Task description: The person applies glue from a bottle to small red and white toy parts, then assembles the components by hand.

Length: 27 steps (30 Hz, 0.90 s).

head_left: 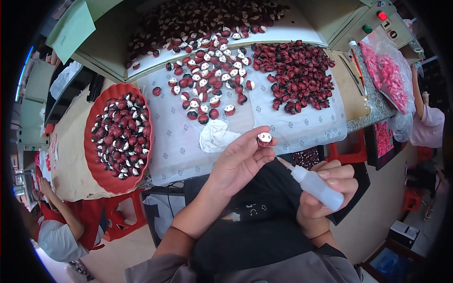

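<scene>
My left hand (pixel 240 160) pinches a small dark red piece with a white face (pixel 264 138) between thumb and fingertips, held up over my lap. My right hand (pixel 325 188) grips a small white squeeze bottle (pixel 315 186), its thin nozzle pointing up and left toward the piece, a short gap away. Ahead on a white sheet (pixel 174 141) lie several red and white pieces (pixel 210 78) spread out, and a heap of dark red pieces (pixel 297 75) to their right. A crumpled white cloth (pixel 214 136) lies near the sheet's front edge.
A red round tray (pixel 96 165) full of similar pieces sits at left. More pieces cover a raised shelf (pixel 203 19) behind. A clear bag of pink items (pixel 387 70) lies at right. Other people sit at lower left (pixel 59 236) and far right (pixel 427 122).
</scene>
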Tool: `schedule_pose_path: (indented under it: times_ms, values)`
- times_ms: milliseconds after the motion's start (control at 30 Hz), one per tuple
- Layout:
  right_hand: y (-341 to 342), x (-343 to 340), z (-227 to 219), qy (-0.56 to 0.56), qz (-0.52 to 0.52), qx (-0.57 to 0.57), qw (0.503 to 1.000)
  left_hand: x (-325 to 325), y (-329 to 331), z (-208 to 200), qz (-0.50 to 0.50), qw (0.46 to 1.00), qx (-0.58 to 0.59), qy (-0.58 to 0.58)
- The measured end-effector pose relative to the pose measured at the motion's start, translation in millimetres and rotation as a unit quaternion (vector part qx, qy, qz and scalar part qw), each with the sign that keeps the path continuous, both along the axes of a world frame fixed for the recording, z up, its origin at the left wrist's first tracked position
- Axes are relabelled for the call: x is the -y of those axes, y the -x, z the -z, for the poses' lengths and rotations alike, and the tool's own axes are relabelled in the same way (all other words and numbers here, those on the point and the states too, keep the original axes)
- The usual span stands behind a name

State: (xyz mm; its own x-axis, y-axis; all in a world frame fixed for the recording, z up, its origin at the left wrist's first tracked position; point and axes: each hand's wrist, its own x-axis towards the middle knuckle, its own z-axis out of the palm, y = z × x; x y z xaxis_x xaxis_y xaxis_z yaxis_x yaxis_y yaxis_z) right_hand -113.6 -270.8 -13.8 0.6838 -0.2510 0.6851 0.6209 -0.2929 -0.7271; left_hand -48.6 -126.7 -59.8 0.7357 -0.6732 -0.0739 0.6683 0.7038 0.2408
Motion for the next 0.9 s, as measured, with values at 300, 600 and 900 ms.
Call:
schedule_pose_path:
  times_ms: [300, 600, 900]
  values:
    - [3.4, -1.1, 3.7, 0.095, -0.024, 0.024, 0.995, 4.6, 2.5, 1.9, 0.015, 0.999, 0.04, 0.011]
    - [3.6, -4.2, 5.0, 0.123, -0.031, 0.01, 0.992, 2.4, 4.0, -0.8, 0.01, 0.998, 0.067, -0.017]
    - [3.4, -4.8, 5.6, 0.123, -0.024, 0.009, 0.992, 3.0, 4.1, -1.2, 0.019, 0.996, 0.076, -0.032]
